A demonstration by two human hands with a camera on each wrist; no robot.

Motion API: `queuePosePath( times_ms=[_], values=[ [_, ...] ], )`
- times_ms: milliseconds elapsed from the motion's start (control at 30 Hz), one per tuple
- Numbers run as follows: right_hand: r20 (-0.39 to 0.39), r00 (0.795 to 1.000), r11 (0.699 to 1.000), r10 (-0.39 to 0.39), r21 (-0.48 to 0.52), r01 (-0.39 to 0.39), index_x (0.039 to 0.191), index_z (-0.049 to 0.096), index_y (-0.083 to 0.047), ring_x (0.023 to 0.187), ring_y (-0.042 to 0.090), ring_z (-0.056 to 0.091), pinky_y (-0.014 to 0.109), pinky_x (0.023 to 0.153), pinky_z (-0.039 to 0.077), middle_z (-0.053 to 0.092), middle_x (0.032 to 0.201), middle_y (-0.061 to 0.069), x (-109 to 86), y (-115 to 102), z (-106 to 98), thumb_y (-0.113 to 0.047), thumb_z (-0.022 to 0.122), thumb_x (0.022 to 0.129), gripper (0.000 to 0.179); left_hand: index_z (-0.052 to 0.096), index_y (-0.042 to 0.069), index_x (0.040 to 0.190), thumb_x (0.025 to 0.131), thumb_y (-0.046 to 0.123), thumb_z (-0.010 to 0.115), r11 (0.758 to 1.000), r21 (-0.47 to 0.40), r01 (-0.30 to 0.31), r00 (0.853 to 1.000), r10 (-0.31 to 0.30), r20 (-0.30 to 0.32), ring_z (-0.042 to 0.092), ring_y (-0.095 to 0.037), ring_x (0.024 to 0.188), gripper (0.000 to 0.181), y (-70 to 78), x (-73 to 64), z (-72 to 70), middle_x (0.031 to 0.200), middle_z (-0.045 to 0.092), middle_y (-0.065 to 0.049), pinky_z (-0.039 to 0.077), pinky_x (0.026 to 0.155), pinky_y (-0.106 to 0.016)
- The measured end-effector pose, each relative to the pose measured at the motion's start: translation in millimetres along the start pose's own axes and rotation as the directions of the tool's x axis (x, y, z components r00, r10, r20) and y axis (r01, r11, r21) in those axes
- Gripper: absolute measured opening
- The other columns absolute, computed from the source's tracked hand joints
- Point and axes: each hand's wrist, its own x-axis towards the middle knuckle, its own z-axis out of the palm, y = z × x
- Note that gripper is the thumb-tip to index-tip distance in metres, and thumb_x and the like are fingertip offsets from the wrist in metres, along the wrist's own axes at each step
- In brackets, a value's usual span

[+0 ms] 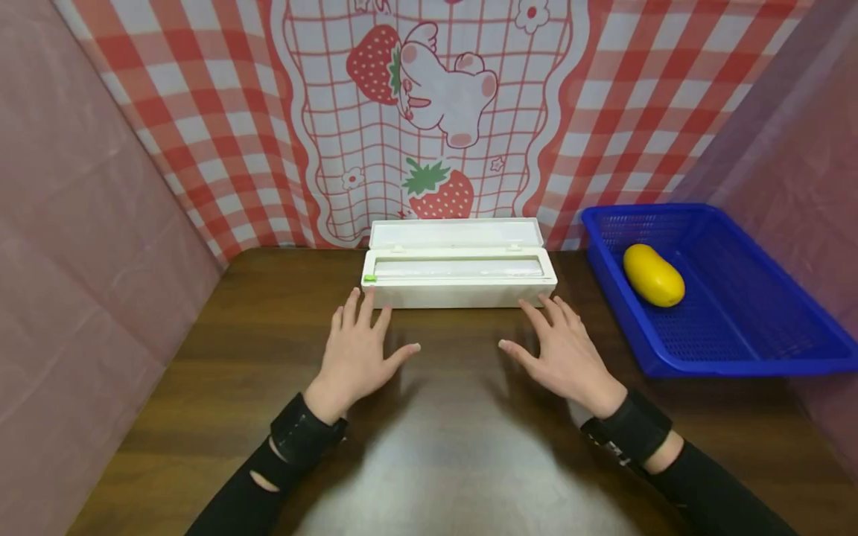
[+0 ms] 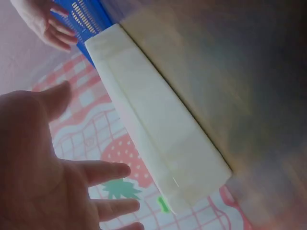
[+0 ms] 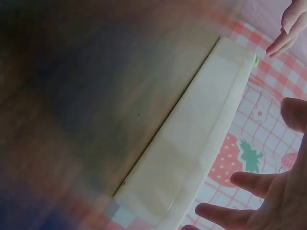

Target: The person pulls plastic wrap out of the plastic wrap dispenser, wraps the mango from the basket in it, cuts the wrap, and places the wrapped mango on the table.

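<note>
A long white cling film dispenser [image 1: 462, 297] sits at the back of the table, its lid [image 1: 456, 234] raised. Inside its window lies a whitish roll [image 1: 456, 269]. A small green slider [image 1: 370, 278] is at the left end. Palm down, my left hand [image 1: 355, 359] spreads its fingers near the box's left front corner. My right hand [image 1: 568, 357] is spread the same way by the right front corner. Both hands hold nothing. In the left wrist view the box [image 2: 153, 115] appears apart from the fingers [image 2: 110, 171]; the right wrist view shows its front face [image 3: 187, 129] too.
A blue perforated basket [image 1: 737, 290] stands at the right with a yellow oblong fruit [image 1: 653, 275] in it. Behind the brown wooden table [image 1: 442, 447] hangs a red-and-white checked cloth [image 1: 214, 97]. Pink cloth [image 1: 87, 223] borders the left and right sides.
</note>
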Motion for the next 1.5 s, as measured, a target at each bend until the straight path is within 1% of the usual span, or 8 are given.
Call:
queuePosePath(
  times_ms=[200, 433, 600, 733, 1100, 1233, 1367, 1500],
  values=[
    [-0.023, 1.0, 0.999, -0.019, 0.044, 0.02, 0.138, 0.04, -0.005, 0.126, 0.042, 0.03, 0.054, 0.099, 0.028, 0.034, 0.139, 0.024, 16.9, 14.4, -0.8, -0.06, 0.047, 0.086, 0.076, 0.043, 0.008, 0.137, 0.086, 0.068, 0.037, 0.997, -0.055, -0.049, 0.998, 0.046, -0.052, 0.019, -0.037, 0.133, 0.08, -19.4, 19.7, -2.4, 0.146, 0.028, -0.018, 0.022, 0.103, -0.051],
    [-0.113, 0.985, 0.988, -0.133, 0.059, 0.14, 0.129, 0.048, 0.001, 0.121, 0.036, 0.04, 0.05, 0.099, 0.031, 0.044, 0.134, 0.022, 53.8, 34.7, -3.7, -0.039, 0.056, 0.089, 0.057, 0.039, 0.006, 0.139, 0.089, 0.055, 0.046, 0.984, -0.1, -0.149, 0.986, 0.14, -0.086, 0.026, -0.029, 0.131, 0.071, -44.0, 57.5, -8.1, 0.142, 0.036, -0.013, 0.025, 0.103, -0.044],
    [-0.056, 0.984, 0.984, -0.166, 0.052, 0.169, 0.128, 0.05, -0.001, 0.119, 0.031, 0.043, 0.046, 0.099, 0.032, 0.049, 0.129, 0.018, 78.3, 43.6, 3.3, -0.037, 0.054, 0.091, 0.052, 0.034, 0.004, 0.142, 0.092, 0.055, 0.041, 0.977, -0.129, -0.17, 0.984, 0.174, 0.024, 0.026, -0.028, 0.134, 0.072, -48.2, 80.0, -3.8, 0.145, 0.034, -0.013, 0.021, 0.106, -0.043],
    [-0.011, 0.983, 0.983, -0.184, 0.012, 0.184, 0.126, 0.052, -0.002, 0.115, 0.029, 0.047, 0.044, 0.098, 0.034, 0.053, 0.124, 0.016, 90.1, 47.2, 8.5, -0.039, 0.052, 0.091, 0.05, 0.031, 0.003, 0.143, 0.093, 0.055, 0.038, 0.98, -0.117, -0.163, 0.979, 0.176, 0.106, 0.025, -0.029, 0.134, 0.072, -48.4, 87.0, 1.4, 0.146, 0.032, -0.015, 0.02, 0.106, -0.044],
    [0.023, 0.989, 0.988, -0.144, 0.054, 0.142, 0.122, 0.057, -0.004, 0.112, 0.031, 0.051, 0.05, 0.102, 0.026, 0.059, 0.118, 0.015, 107.9, 53.0, 4.1, -0.032, 0.048, 0.095, 0.04, 0.049, 0.012, 0.133, 0.097, 0.041, 0.04, 0.987, -0.141, -0.071, 0.996, 0.079, 0.051, 0.037, -0.026, 0.104, 0.047, -54.3, 103.6, 4.1, 0.127, 0.055, -0.003, 0.033, 0.087, -0.04],
    [0.049, 0.989, 0.989, -0.137, 0.065, 0.134, 0.12, 0.059, -0.004, 0.097, 0.029, 0.057, 0.048, 0.09, 0.039, 0.063, 0.11, 0.016, 113.7, 55.5, 0.1, -0.025, 0.049, 0.093, 0.035, 0.054, 0.018, 0.128, 0.096, 0.037, 0.044, 0.988, -0.153, -0.019, 0.999, 0.024, 0.032, 0.037, -0.026, 0.098, 0.039, -57.8, 110.0, 7.3, 0.12, 0.06, 0.001, 0.029, 0.079, -0.041],
    [0.035, 0.995, 0.994, -0.091, 0.067, 0.089, 0.113, 0.064, -0.007, 0.076, 0.023, 0.058, 0.042, 0.073, 0.047, 0.067, 0.094, 0.011, 119.0, 57.0, -2.4, -0.025, 0.056, 0.089, 0.031, 0.063, 0.02, 0.115, 0.093, 0.035, 0.051, 0.986, -0.165, 0.006, 0.999, -0.015, -0.049, 0.042, -0.025, 0.09, 0.029, -59.3, 115.3, 13.4, 0.104, 0.066, 0.001, 0.031, 0.077, -0.041],
    [-0.054, 0.996, 0.994, -0.065, 0.08, 0.069, 0.101, 0.07, -0.01, 0.072, 0.022, 0.058, 0.039, 0.068, 0.046, 0.068, 0.085, 0.007, 122.1, 59.3, 2.4, -0.026, 0.061, 0.086, 0.024, 0.068, 0.019, 0.101, 0.09, 0.034, 0.056, 0.984, -0.174, 0.021, 0.987, -0.048, -0.155, 0.046, -0.023, 0.082, 0.022, -59.1, 117.7, 20.7, 0.089, 0.067, 0.001, 0.036, 0.075, -0.04]
  ],
)
